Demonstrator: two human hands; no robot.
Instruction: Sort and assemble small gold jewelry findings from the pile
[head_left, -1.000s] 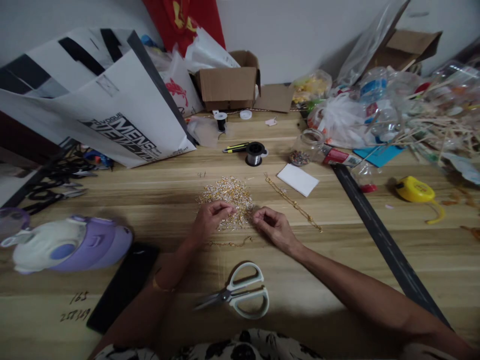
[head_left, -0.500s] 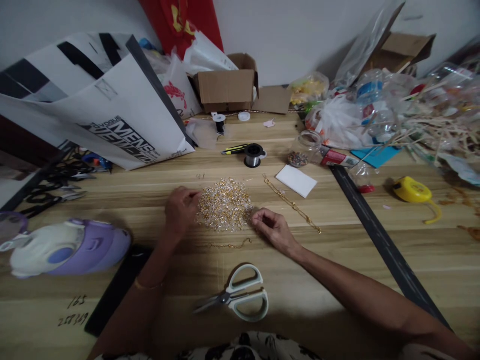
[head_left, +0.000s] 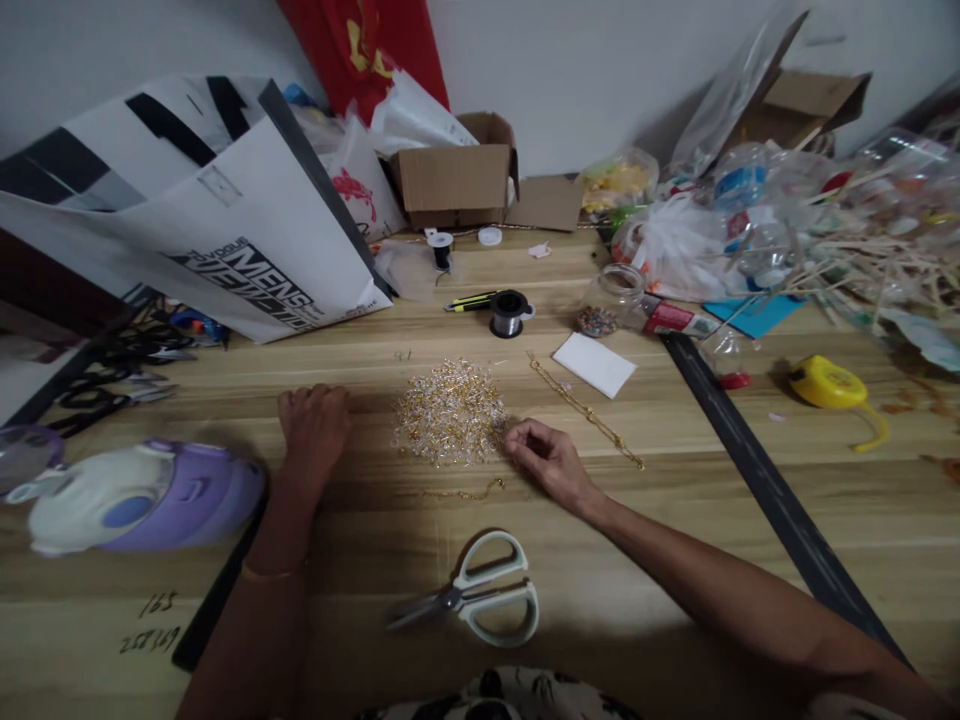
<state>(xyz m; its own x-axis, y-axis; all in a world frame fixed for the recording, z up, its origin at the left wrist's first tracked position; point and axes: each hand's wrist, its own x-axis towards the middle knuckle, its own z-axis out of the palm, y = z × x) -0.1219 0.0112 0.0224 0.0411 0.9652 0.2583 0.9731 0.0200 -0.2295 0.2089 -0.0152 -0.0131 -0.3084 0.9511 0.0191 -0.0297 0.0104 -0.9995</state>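
A loose pile of small gold and clear pieces, perhaps beads or links [head_left: 450, 412], lies on the wooden table. At its right edge my right hand [head_left: 551, 460] rests on its side, thumb and forefinger pinched together; whatever is between them is too small to make out. My left hand [head_left: 313, 428] is palm down to the left of the pile, apart from it, fingers curled under and their tips hidden. In front of the pile lies a short gold chain [head_left: 465, 494]. A longer gold chain [head_left: 585, 410] stretches out beyond my right hand. Closer to me are scissors [head_left: 480, 590] with pale handles.
Behind the pile are a wire spool [head_left: 509, 314], a white card [head_left: 595, 364] and a jar of beads [head_left: 609, 300]. A purple and white bottle [head_left: 150, 497] lies left, a yellow tape measure [head_left: 827, 383] right. A large paper bag [head_left: 247, 225] stands back left.
My left hand has moved left, from the pile's left edge onto the tabletop, and turned palm down. My right hand stays in its pinch at the pile's right edge.
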